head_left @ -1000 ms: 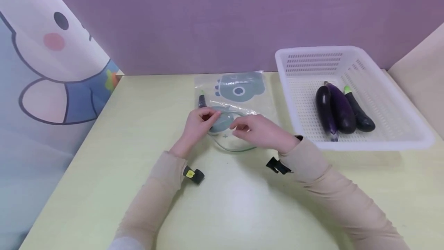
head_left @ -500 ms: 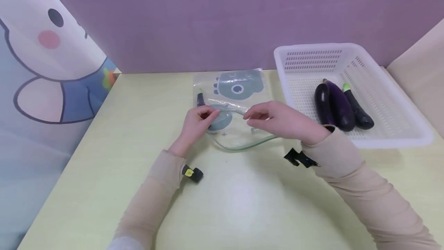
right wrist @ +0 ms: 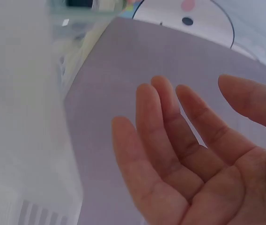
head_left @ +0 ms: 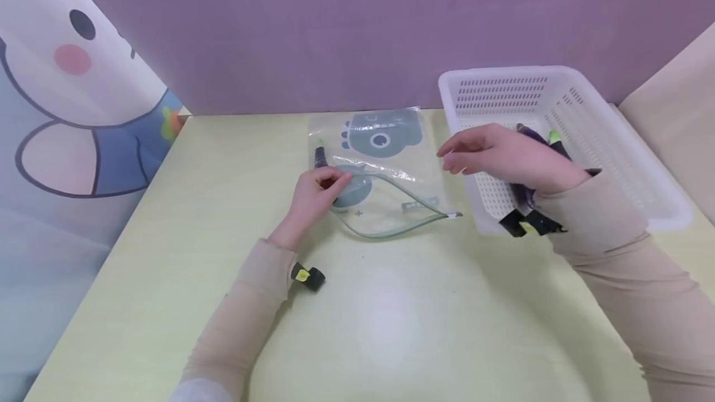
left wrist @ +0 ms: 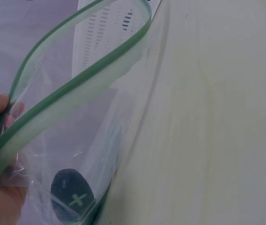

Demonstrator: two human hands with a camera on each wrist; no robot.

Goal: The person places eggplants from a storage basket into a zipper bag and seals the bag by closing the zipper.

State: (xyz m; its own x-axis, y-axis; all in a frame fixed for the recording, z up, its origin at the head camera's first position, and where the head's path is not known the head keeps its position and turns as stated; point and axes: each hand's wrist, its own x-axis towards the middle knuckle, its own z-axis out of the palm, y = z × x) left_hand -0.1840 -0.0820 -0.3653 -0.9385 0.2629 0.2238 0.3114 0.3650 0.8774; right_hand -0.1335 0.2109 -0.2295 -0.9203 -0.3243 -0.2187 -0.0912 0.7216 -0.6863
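My left hand (head_left: 319, 198) pinches the left end of the green-edged opening of a clear zip bag (head_left: 385, 132), which lies on the table with blue-grey animal prints. The bag's mouth gapes in a loop, and its right corner with a small white slider (head_left: 451, 215) is loose. Inside the bag an eggplant (head_left: 321, 156) shows its green-tipped end beyond my left hand; its dark round end (left wrist: 72, 194) shows in the left wrist view. Over the left rim of the white basket, my right hand (head_left: 497, 152) holds nothing, fingers loosely bent and thumb apart.
The white slotted plastic basket (head_left: 503, 73) stands at the back right. Several eggplants (head_left: 560, 147) lie in it, partly hidden behind my right hand and wrist. A purple wall (head_left: 313, 36) closes the back of the table, with a cartoon-print panel (head_left: 72, 98) at the left.
My right hand has moved right, from the bag's opening to over the basket's left rim, and the bag's mouth has spread wider. The left hand keeps its pinch in place.
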